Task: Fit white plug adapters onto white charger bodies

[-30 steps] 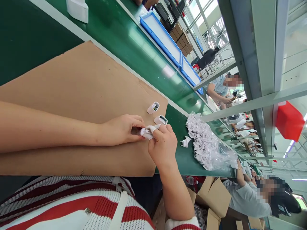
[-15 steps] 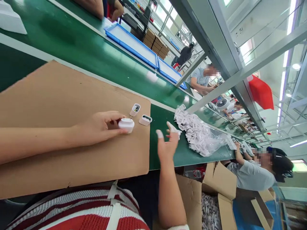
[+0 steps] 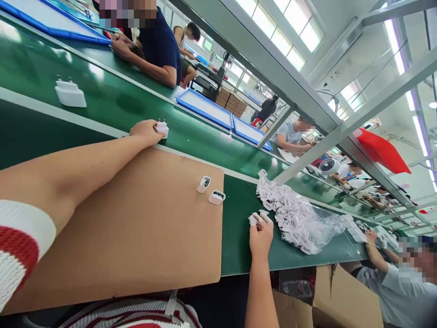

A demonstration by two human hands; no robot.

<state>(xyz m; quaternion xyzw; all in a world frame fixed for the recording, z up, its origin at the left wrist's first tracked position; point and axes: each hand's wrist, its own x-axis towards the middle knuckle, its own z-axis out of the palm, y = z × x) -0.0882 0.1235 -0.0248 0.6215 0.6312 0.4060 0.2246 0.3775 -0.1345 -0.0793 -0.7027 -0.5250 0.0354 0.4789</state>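
My left hand (image 3: pixel 146 132) reaches out over the green belt, its fingers closed on a white two-pin charger plug (image 3: pixel 162 129) with the pins pointing up. Two open white charger housings (image 3: pixel 204 184) stand on the cardboard sheet (image 3: pixel 153 228) near its right edge, parts showing inside. To the right of the sheet, my right hand (image 3: pixel 261 232) has its fingers drawn together around a small white plastic piece (image 3: pixel 264 213); white covers sit on some fingertips. Just beyond it lies a clear bag (image 3: pixel 317 228) with many small white pieces spilling from it.
Another white charger plug (image 3: pixel 70 93) rests on the belt (image 3: pixel 112 102) at the left. Blue-rimmed trays (image 3: pixel 205 110) line the far side, where a person in dark blue sits. A metal post (image 3: pixel 290 168) rises beyond the bag. Cardboard boxes (image 3: pixel 344 291) and a co-worker are at right.
My left hand has carried the charger plug from the cardboard out over the belt. My right hand's spread fingers have closed together near the bag. The view has shifted, showing more at left.
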